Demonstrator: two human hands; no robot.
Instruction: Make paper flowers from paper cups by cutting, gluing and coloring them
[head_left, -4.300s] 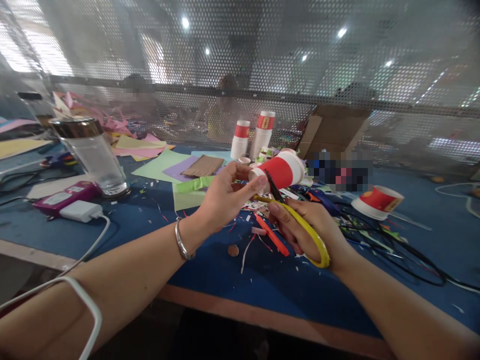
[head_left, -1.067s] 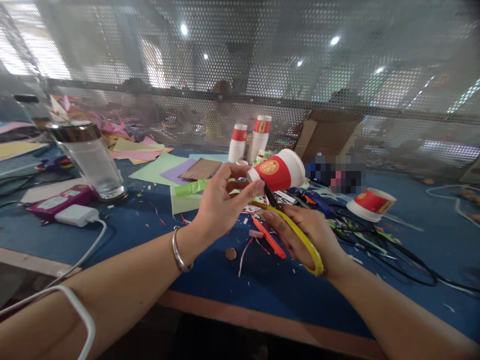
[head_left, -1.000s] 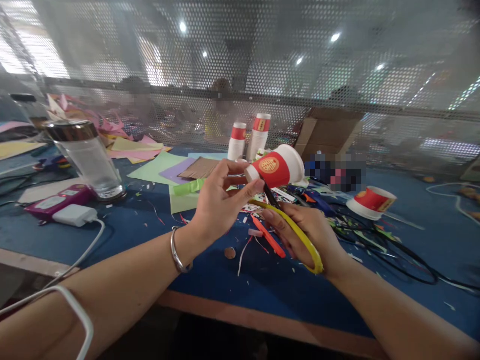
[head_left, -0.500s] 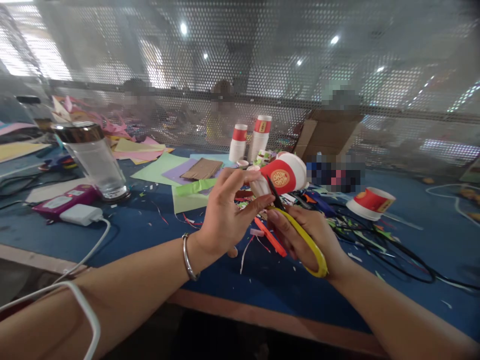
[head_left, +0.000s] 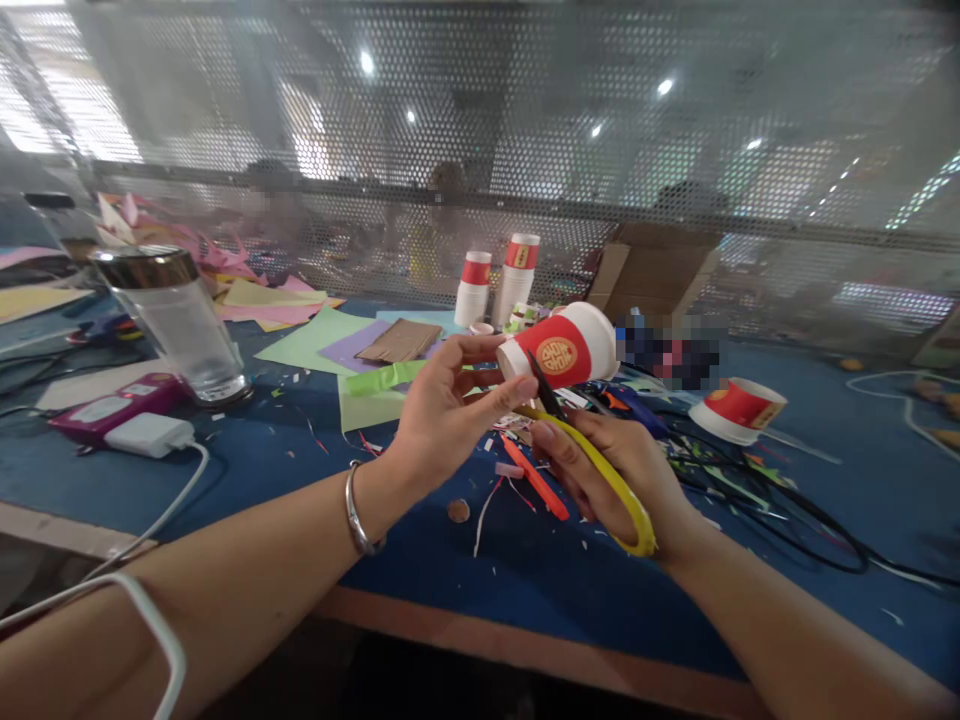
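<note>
A red-and-white paper cup [head_left: 570, 350] is tilted on its side above the table, a gold emblem on its red band. My left hand [head_left: 450, 410] holds the cup's left end between thumb and fingers. Yellow-handled scissors [head_left: 607, 470] are in my right hand [head_left: 615, 460], which is closed round the handles. The dark blades lie against the cup's red side, close to my left thumb. Whether the blades are spread cannot be made out. Below my hands are an orange-red stick-like tool [head_left: 540, 483] and a small round brown disc [head_left: 458, 511].
Two stacks of paper cups [head_left: 516, 270] stand at the back. Another cup [head_left: 739, 408] tilts on the right near black cables [head_left: 787, 510]. Left are a glass bottle [head_left: 184, 330], a purple box [head_left: 112, 410] with a white plug, and coloured paper sheets [head_left: 300, 343]. Paper scraps litter the blue table [head_left: 300, 500].
My left hand has shifted slightly left and down. The pale part at the cup's left end no longer shows, and the red band now reaches nearer my left fingers. The scissors have barely moved.
</note>
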